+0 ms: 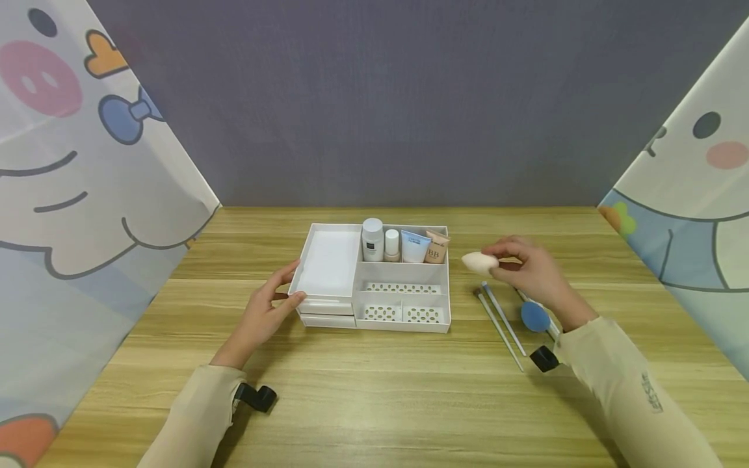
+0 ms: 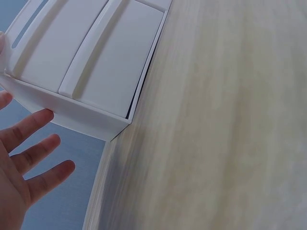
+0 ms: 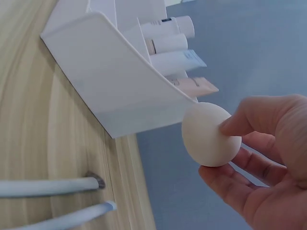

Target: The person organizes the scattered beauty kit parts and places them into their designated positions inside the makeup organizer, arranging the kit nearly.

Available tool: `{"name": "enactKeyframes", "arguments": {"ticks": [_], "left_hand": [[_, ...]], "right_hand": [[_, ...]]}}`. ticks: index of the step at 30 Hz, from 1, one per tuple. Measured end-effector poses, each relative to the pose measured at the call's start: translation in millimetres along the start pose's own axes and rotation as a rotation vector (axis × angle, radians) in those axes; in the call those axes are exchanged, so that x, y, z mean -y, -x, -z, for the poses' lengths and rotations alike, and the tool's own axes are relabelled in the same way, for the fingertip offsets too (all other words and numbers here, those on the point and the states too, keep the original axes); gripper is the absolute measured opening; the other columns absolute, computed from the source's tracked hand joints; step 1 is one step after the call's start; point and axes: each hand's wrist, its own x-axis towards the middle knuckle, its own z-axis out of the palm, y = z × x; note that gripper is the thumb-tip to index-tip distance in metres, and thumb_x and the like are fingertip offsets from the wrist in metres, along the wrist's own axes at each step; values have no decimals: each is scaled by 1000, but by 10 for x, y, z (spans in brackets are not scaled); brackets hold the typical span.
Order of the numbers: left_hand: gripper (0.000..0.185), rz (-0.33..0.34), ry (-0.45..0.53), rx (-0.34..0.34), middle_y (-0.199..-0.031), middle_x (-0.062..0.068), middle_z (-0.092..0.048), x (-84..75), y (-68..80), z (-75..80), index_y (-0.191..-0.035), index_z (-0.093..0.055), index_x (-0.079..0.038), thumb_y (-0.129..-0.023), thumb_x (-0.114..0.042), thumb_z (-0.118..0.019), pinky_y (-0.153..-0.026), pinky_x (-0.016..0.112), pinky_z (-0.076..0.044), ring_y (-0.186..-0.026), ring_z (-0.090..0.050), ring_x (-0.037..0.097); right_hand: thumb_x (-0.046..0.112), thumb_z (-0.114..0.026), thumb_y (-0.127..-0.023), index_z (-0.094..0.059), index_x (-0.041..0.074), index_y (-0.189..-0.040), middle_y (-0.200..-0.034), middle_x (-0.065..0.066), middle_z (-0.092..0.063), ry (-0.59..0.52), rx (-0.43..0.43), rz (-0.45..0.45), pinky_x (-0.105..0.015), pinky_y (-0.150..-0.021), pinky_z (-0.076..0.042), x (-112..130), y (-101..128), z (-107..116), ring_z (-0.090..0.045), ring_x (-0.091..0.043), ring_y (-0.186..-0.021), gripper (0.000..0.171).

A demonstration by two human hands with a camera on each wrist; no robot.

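A white organizer box (image 1: 374,276) (image 2: 81,62) (image 3: 115,91) sits mid-table, with bottles and tubes (image 1: 404,244) (image 3: 172,45) standing in its back compartment. My left hand (image 1: 266,312) (image 2: 21,163) rests against its left front corner, fingers straight. My right hand (image 1: 529,270) (image 3: 264,163) pinches a cream egg-shaped makeup sponge (image 1: 480,262) (image 3: 210,134) just right of the box, above the table.
Two slim makeup brushes (image 1: 500,322) (image 3: 53,199) and a blue round puff (image 1: 535,316) lie on the wooden table (image 1: 374,403) right of the box. Cartoon-print curtains (image 1: 82,169) flank both sides; a grey wall stands behind.
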Motion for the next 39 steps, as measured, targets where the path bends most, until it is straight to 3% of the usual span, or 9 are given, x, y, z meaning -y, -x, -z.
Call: {"name": "enactKeyframes", "arguments": {"ticks": [13,23,30,39], "left_hand": [[59,11,0,1,-136,20,-58,-6,1,2,-150,-44,-9,-95,-6,-65,-86,47,-52,-122,-54,31],[59,3,2,-1,-135,20,-58,-1,0,0,-149,-44,-8,-94,-4,-66,-86,49,-52,-121,-55,30],[59,6,4,-2,-135,20,-58,-1,3,-5,-149,-44,-8,-95,-4,-65,-86,49,-52,-121,-55,31],[59,1,-8,-2,-132,22,-60,17,-5,-6,-149,-44,-8,-95,-5,-66,-85,45,-53,-119,-56,31]], "right_hand": [[-15,-70,-83,-69,-12,-111,-111,-23,-62,-74,-12,90,-16,-81,-53,118,54,-166,-60,0,-96,29],[-13,-68,-85,-69,-10,-113,-111,-21,-62,-76,60,65,-25,-82,-56,227,55,-336,-61,-35,-102,28],[-12,-67,-85,-70,-7,-113,-113,-18,-62,-84,104,66,-30,-84,-56,273,51,-476,-61,-32,-103,28],[-13,-68,-83,-70,-6,-112,-112,-14,-63,-90,147,164,-30,-84,-56,296,35,-688,-62,-28,-101,30]]}}
